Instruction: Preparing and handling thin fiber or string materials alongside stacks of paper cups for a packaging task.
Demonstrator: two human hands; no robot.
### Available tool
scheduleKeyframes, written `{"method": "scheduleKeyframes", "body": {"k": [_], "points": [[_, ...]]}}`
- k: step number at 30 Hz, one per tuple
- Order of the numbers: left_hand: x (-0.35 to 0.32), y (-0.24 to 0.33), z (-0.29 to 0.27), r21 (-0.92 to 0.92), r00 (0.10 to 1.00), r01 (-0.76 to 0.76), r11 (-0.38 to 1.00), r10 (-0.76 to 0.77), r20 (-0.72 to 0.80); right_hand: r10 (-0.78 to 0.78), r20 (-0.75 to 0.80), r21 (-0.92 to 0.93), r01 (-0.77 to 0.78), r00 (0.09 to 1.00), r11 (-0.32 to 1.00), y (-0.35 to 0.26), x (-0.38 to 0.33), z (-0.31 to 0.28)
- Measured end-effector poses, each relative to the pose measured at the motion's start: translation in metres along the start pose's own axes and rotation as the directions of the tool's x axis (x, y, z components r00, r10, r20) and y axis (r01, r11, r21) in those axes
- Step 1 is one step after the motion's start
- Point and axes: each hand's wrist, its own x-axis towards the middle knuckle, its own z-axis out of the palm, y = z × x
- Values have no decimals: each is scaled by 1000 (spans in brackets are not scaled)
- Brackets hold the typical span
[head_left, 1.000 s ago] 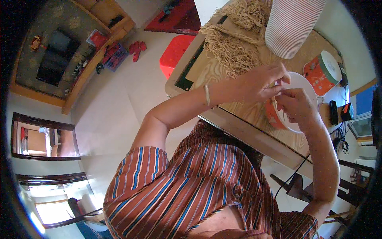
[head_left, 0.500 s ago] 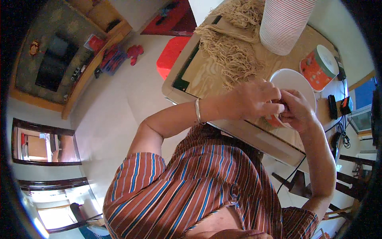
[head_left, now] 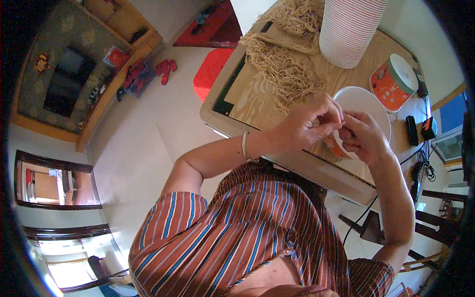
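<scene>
- Head view: left hand and right hand meet over the wooden surface, both pinched closed on a white paper cup with an orange outside
- Loose pile of tan string lies near, beyond the left hand
- Tall stack of striped cups stands behind; a second orange cup lies just beside the held one

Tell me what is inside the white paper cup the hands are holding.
The white cup opens toward the camera and shows only a bare white inside. The left hand and right hand pinch its near rim, covering that part, so anything there is hidden.
</scene>
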Motion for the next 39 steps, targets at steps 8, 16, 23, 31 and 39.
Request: {"method": "scheduleKeyframes", "body": {"k": [8, 16, 23, 31, 39], "points": [[-10, 0, 14, -452, 868, 378, 808, -479, -130, -51, -32, -68, 49, 998, 997, 2, -1, 0], [-8, 9, 14, -143, 879, 365, 920, -391, -273, -104, -117, -168, 83, 988, 982, 0, -7, 6], [-3, 8, 11, -40, 882, 402, 915, -399, -251, -153, -80, -94, 145, 985, 985, 1, -10, 9], [1, 5, 12, -83, 851, 427, 900, -432, -298, -220, -211, -307, 149, 952, 940, -1, -15, 20], [2, 7, 6, 56, 894, 397, 916, -373, -248, -390, -211, -410, 281, 896, 868, 6, -11, 20]]}}
